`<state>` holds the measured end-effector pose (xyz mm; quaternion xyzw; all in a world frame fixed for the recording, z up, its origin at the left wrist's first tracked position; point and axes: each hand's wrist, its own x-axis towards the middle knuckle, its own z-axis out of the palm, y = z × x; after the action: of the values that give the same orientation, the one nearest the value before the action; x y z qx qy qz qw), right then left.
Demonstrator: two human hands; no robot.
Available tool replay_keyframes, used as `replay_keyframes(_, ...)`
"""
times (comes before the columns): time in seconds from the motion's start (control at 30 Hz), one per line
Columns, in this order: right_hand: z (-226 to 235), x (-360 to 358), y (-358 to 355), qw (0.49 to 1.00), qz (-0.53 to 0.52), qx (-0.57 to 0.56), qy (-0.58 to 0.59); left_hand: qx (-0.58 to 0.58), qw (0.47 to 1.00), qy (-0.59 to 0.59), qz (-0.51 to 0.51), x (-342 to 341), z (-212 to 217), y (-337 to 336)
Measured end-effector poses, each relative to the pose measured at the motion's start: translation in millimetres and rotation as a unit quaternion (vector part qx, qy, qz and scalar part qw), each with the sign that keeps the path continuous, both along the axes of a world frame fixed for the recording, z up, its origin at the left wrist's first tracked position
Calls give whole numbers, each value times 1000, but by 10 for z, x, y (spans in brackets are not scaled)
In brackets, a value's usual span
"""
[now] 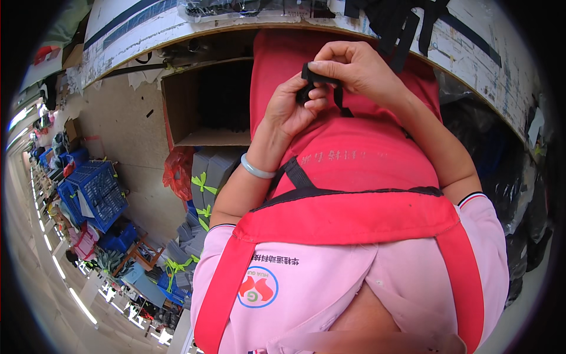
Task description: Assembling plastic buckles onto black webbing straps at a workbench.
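Note:
A narrow black strap (321, 77), folded over at its end, is pinched between my two hands above my red apron (354, 141). My left hand (290, 109), with a pale bangle on its wrist, has its fingers curled around the strap's lower part. From the other side, the thumb and forefinger of my right hand (361, 69) press on the strap's upper part. A dark tail hangs below the right fingers onto the apron. The fingers hide part of the strap, so its full shape cannot be made out.
A worn white worktable (141, 36) curves across the top, with black straps (407, 35) hanging over its edge. Below it stands an open cardboard box (177, 112) of dark material. Bundled grey pieces (215, 174), a red plastic bag (178, 171) and blue crates (97, 192) are at the left.

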<state>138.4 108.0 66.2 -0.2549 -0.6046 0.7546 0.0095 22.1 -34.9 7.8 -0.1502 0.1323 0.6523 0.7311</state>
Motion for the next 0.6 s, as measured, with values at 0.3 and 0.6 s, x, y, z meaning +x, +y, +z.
replay_keyframes(0.3,-176,26,9,998,-36,29,33,-92,948,300,56,108,211,108)
replay_keyframes(0.6,200,108,-66,958,-123,213,149,-103,865,480,102,7,198,128)
